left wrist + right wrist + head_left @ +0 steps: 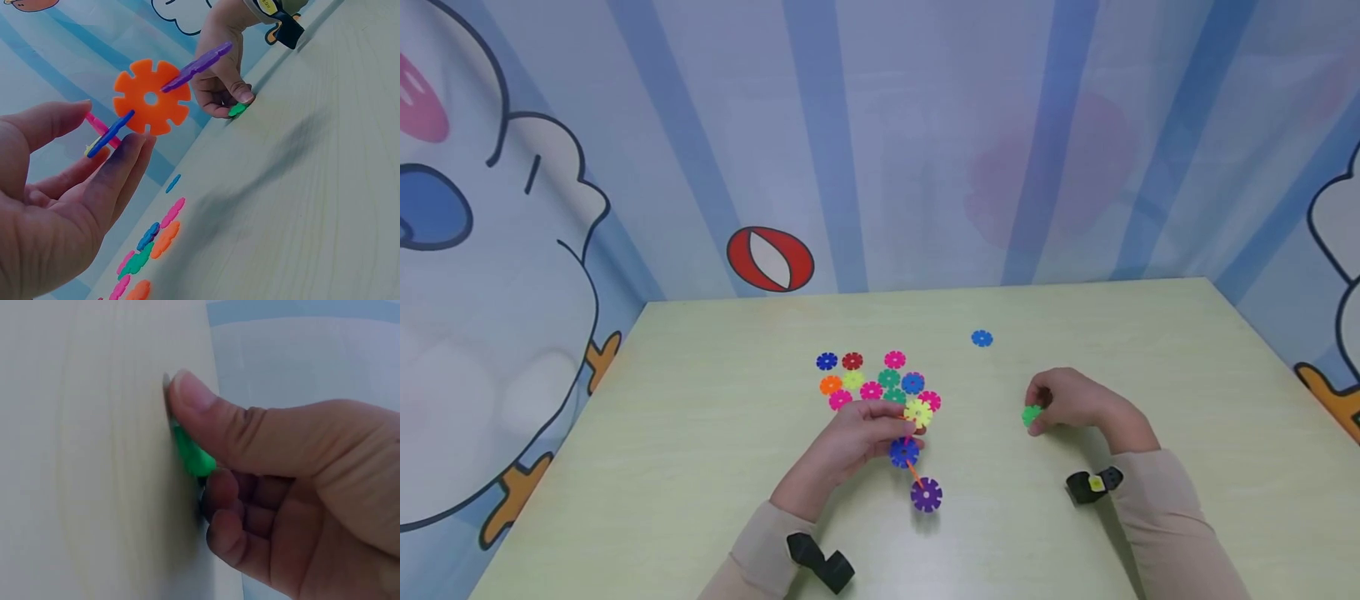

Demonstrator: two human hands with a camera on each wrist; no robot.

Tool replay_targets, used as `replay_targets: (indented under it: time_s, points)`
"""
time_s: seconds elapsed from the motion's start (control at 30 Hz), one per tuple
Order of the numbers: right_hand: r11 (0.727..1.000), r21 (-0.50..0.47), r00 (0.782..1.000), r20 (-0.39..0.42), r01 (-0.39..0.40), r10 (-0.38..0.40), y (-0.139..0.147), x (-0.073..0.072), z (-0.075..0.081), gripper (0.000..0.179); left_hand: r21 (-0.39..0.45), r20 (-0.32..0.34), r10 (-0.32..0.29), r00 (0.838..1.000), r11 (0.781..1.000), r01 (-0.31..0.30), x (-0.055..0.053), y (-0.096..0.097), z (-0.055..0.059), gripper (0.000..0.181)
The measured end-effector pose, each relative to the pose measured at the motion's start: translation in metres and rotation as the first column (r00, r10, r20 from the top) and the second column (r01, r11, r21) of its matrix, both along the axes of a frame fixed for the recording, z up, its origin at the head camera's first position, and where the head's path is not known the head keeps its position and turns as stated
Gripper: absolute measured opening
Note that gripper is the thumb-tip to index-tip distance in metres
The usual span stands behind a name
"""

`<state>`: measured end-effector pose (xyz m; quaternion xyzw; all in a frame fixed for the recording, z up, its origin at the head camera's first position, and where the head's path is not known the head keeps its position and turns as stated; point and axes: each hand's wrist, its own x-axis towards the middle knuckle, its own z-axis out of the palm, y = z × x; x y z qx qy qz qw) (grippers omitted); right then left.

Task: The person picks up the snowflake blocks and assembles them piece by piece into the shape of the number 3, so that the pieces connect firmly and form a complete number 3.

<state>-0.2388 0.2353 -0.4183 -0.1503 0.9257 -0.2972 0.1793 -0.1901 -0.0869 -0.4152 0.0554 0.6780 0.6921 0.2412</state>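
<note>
My left hand pinches a chain of interlocked notched plastic discs above the table. In the head view the chain shows a yellow disc at the top, a blue disc below it and a purple disc at the lower end. An orange disc joins the blue and purple ones, and a pink disc lies between the thumb and fingers in the left wrist view. Off to the right, my right hand grips a green disc between thumb and fingers, low at the tabletop.
Several loose discs in mixed colours, among them a red disc and an orange disc, lie beyond my left hand. A single blue disc lies farther back. A printed curtain rises behind the pale table.
</note>
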Motion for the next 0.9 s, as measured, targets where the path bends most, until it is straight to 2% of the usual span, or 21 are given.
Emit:
replay_targets:
  time_s: [0.13, 0.27, 0.47, 0.67, 0.9]
  points:
    - [0.999, -0.044, 1.000, -0.012, 0.001, -0.002, 0.001, 0.000, 0.002, 0.019, 0.000, 0.004, 0.003, 1.000, 1.000, -0.003, 0.000, 0.000, 0.000, 0.043]
    - [0.991, -0.137, 1.000, 0.002, 0.007, -0.007, -0.003, -0.001, 0.004, 0.013, -0.002, 0.012, 0.004, 1.000, 1.000, -0.004, -0.001, 0.001, -0.001, 0.043]
    - [0.952, -0.304, 0.999, -0.030, -0.042, 0.035, -0.018, 0.002, 0.012, 0.018, -0.011, 0.025, 0.007, 1.000, 1.000, -0.007, -0.002, 0.002, -0.004, 0.042]
    - [0.920, -0.388, 0.998, -0.060, -0.050, 0.029, -0.038, 0.008, 0.019, 0.015, -0.012, 0.023, 0.007, 1.000, 1.000, -0.007, -0.002, 0.003, -0.005, 0.043]
    - [0.889, -0.456, 0.998, -0.065, -0.041, 0.012, -0.060, 0.016, 0.017, 0.014, 0.000, 0.027, -0.010, 1.000, 1.000, 0.010, -0.001, 0.003, -0.003, 0.043]
